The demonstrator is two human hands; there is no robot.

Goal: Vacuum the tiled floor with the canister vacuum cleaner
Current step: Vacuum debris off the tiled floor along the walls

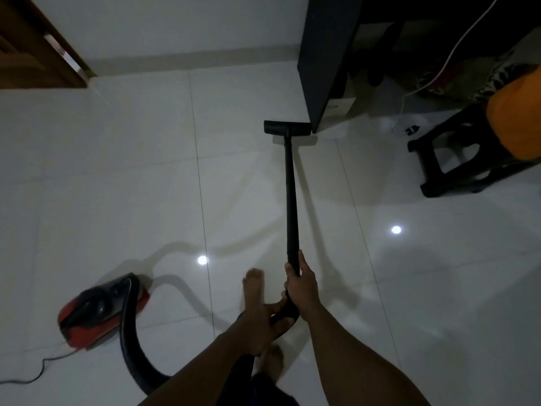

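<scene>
Vacuum cleaner [102,309], a squat red and black plastic canister, sits on the glossy pale tiled floor [117,171] to the person's left, its thick ribbed hose [130,341] curving round to the stiff black wand [291,194], whose flat brush head [287,127] rests on the tiles just beside the foot of a dark cabinet [328,68]. Right hand [301,288] is wrapped around the wand's lower end and left hand [263,323] grips the curved handle below it; the wand looks light and rigid, best steered from these two holds, while the smooth canister should trail easily by its bendy hose
</scene>
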